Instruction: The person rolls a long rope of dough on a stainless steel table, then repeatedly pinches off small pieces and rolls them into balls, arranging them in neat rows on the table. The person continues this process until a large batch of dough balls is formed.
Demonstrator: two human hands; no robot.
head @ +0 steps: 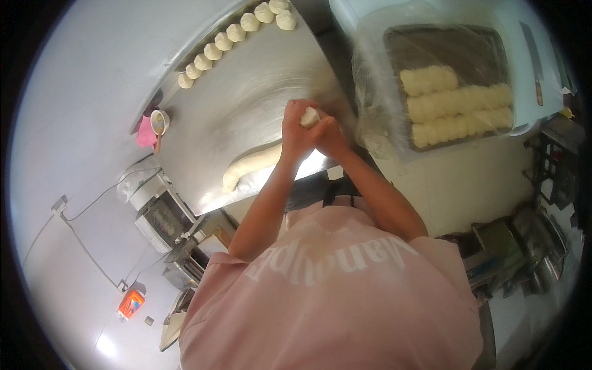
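Note:
Above the steel worktop, a pale lump of dough shows between my two cupped hands. My left hand curls around its left side. From the right, my right hand closes against it, the fingers partly hidden. A thick dough rope lies along the near side of the worktop, its right end hidden behind my left hand and wrist. Several rounded dough pieces line the far left edge, one sitting just inside the row at its upper end.
A dark tray with rows of dough lies under clear plastic film on the right. Beyond it is a knife on a pale surface. A white bowl with a wooden-handled utensil and a pink cloth sit at left.

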